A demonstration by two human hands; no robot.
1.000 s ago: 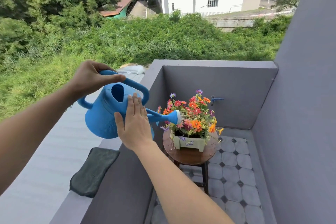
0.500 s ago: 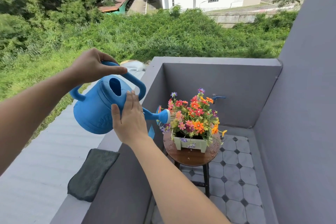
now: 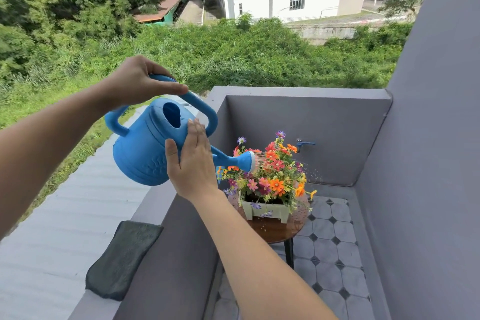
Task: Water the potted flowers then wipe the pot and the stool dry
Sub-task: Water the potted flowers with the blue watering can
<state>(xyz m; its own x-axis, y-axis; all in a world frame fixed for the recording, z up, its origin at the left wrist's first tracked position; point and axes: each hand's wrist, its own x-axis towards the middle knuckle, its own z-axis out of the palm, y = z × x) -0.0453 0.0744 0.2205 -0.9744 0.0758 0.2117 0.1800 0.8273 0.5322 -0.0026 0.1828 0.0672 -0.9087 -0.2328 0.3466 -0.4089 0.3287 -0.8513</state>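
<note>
A blue watering can (image 3: pixel 141 154) is tilted to the right, its rose (image 3: pixel 248 161) spraying water over the colourful flowers (image 3: pixel 272 176). My left hand (image 3: pixel 137 84) grips the can's top handle. My right hand (image 3: pixel 193 163) lies flat against the can's side near the spout, fingers straight. The flowers stand in a pale green square pot (image 3: pixel 265 212) on a round brown wooden stool (image 3: pixel 275 231) dotted with drops. A dark grey cloth (image 3: pixel 123 258) lies on top of the low wall, below the can.
Grey balcony walls (image 3: pixel 306 135) enclose a tiled floor (image 3: pixel 332 249). A blue tap (image 3: pixel 305 143) sticks out of the back wall behind the flowers. A corrugated roof (image 3: pixel 52 236) lies left of the low wall, with bushes beyond.
The can swung right and tipped further, so the rose now sits over the flowers and sprays again. More drops lie on the stool. Both hands keep their hold.
</note>
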